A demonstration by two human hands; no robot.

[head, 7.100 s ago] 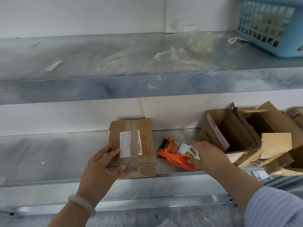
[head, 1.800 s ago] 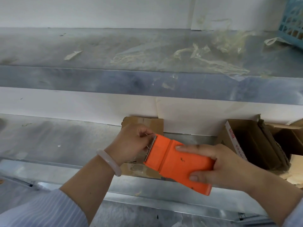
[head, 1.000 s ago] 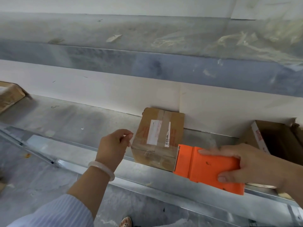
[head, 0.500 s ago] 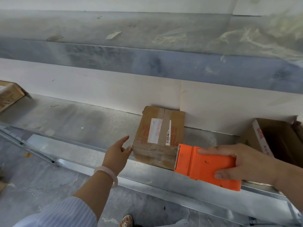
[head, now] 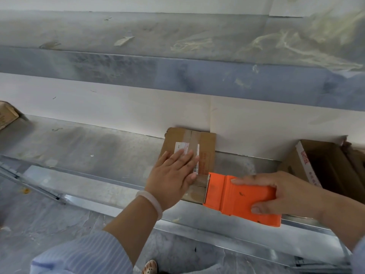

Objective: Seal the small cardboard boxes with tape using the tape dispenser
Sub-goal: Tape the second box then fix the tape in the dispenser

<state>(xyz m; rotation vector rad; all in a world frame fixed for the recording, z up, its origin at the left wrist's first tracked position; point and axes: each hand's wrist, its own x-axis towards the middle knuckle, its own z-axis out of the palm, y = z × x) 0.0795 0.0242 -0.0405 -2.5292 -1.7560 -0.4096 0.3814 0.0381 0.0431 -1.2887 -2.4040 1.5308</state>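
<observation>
A small closed cardboard box (head: 205, 147) with a white label and tape along its top seam sits on the lower metal shelf (head: 98, 155) against the white wall. My left hand (head: 173, 175) lies flat on the box's top with straight fingers. My right hand (head: 284, 192) grips the orange tape dispenser (head: 237, 196), whose blade end touches the box's near right corner at the shelf's front edge.
An open cardboard box (head: 320, 167) stands at the right on the same shelf. Another box's corner (head: 6, 117) shows at the far left. The upper shelf (head: 177, 48) carries scraps of old tape. A sandalled foot (head: 150, 267) is on the floor below.
My left hand has moved from the box's left side onto its top and now lies flat there. The dispenser has stayed at the box's near right corner.
</observation>
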